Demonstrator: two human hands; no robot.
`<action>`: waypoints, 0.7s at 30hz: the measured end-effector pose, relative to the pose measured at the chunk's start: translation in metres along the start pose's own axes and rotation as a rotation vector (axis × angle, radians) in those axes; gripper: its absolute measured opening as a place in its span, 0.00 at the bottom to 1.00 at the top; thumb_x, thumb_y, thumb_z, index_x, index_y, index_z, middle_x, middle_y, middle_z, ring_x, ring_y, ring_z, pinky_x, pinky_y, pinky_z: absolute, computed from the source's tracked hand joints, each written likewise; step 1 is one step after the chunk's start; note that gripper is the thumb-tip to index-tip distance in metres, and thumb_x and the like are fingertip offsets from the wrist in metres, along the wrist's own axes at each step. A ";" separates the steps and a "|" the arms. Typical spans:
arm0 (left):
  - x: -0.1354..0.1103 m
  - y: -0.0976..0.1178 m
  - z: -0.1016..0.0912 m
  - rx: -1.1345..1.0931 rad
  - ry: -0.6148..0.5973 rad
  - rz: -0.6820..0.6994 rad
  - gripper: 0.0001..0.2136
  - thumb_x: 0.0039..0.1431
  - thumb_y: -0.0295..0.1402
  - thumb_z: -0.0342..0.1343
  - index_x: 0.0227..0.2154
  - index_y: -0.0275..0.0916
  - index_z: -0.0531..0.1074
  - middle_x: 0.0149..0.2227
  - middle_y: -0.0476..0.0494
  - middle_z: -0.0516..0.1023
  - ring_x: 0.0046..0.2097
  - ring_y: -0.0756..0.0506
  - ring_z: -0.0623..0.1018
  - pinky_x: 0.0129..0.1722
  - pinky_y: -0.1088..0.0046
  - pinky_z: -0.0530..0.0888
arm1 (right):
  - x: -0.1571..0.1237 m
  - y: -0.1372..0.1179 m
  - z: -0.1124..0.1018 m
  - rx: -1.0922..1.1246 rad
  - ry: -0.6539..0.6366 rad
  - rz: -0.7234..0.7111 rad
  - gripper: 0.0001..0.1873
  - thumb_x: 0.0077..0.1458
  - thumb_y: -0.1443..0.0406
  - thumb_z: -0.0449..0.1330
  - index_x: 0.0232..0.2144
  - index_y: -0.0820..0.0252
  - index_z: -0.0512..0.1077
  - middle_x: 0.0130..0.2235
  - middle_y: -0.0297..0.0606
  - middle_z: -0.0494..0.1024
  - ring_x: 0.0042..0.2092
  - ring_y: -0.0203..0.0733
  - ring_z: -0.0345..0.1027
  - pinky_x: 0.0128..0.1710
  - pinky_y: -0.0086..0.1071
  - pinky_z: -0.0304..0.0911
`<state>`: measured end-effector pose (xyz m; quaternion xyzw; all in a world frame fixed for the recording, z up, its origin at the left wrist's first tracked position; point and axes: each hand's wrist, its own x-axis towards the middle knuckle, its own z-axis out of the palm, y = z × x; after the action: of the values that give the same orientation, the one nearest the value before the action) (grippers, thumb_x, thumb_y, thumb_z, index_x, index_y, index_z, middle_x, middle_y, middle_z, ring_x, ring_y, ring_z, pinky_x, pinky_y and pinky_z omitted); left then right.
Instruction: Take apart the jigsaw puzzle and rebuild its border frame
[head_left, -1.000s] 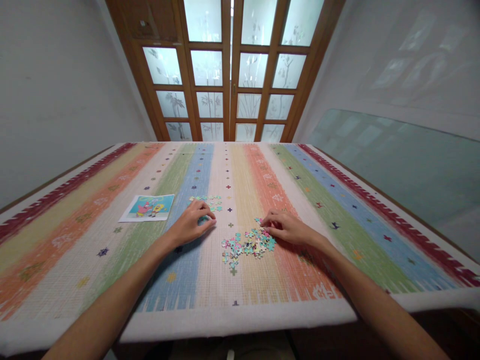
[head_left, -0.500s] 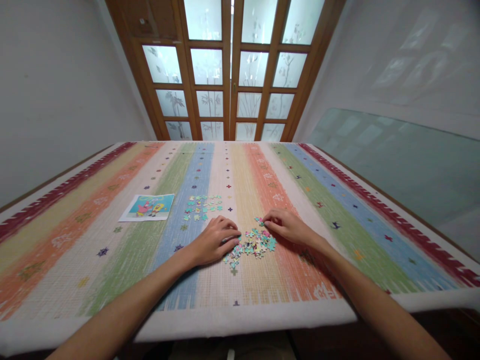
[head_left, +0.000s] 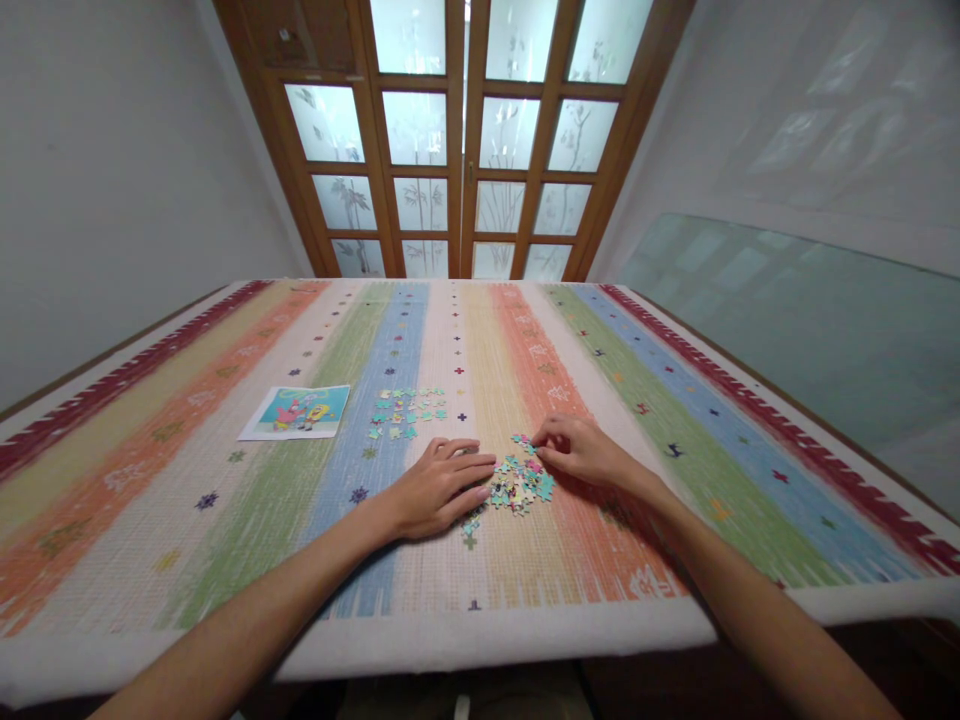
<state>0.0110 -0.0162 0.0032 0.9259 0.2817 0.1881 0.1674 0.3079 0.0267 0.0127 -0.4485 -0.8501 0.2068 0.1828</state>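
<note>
A loose heap of jigsaw puzzle pieces (head_left: pixel 517 488), mostly teal with pink and yellow bits, lies on the striped tablecloth in front of me. My left hand (head_left: pixel 446 487) rests palm down at the heap's left side, fingers stretched out and covering some of the pieces. At the upper right of the heap, my right hand (head_left: pixel 577 450) has thumb and index finger pinched at a small puzzle piece (head_left: pixel 529 450), partly hidden by the fingertips. Farther off, several puzzle pieces (head_left: pixel 407 411) are laid out in spaced rows on the blue stripe.
A printed picture (head_left: pixel 296 412) of two cartoon figures lies flat to the left of the rows. The tablecloth (head_left: pixel 600 560) covers the whole table, whose front edge runs close to me. Wooden glass doors (head_left: pixel 465 190) stand beyond, and a glass panel (head_left: pixel 795 340) leans at right.
My left hand has slid slightly right, its fingers extending farther over the heap. My right hand stays beside the heap, its fingers shifting only a little.
</note>
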 end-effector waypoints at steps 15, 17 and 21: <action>0.000 -0.001 0.002 0.074 0.037 0.052 0.16 0.75 0.39 0.44 0.54 0.43 0.74 0.57 0.43 0.78 0.61 0.37 0.70 0.59 0.51 0.63 | -0.002 -0.007 -0.004 0.032 -0.101 -0.057 0.09 0.61 0.64 0.62 0.40 0.59 0.81 0.39 0.43 0.76 0.40 0.45 0.69 0.43 0.39 0.65; 0.001 -0.001 0.003 0.080 0.050 0.056 0.16 0.75 0.39 0.43 0.52 0.42 0.74 0.56 0.43 0.79 0.60 0.37 0.71 0.59 0.52 0.64 | -0.002 -0.005 -0.002 0.021 -0.103 -0.056 0.09 0.61 0.65 0.62 0.41 0.60 0.81 0.39 0.43 0.75 0.39 0.44 0.70 0.42 0.38 0.65; 0.007 0.001 0.006 0.100 0.028 0.075 0.18 0.76 0.41 0.41 0.56 0.42 0.71 0.59 0.42 0.76 0.61 0.37 0.70 0.59 0.52 0.64 | -0.003 -0.004 0.000 -0.009 -0.091 -0.079 0.11 0.63 0.66 0.60 0.45 0.60 0.80 0.40 0.43 0.76 0.38 0.44 0.70 0.41 0.38 0.65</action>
<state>0.0200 -0.0143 0.0001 0.9403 0.2580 0.1929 0.1100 0.3065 0.0224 0.0143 -0.4053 -0.8756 0.2160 0.1499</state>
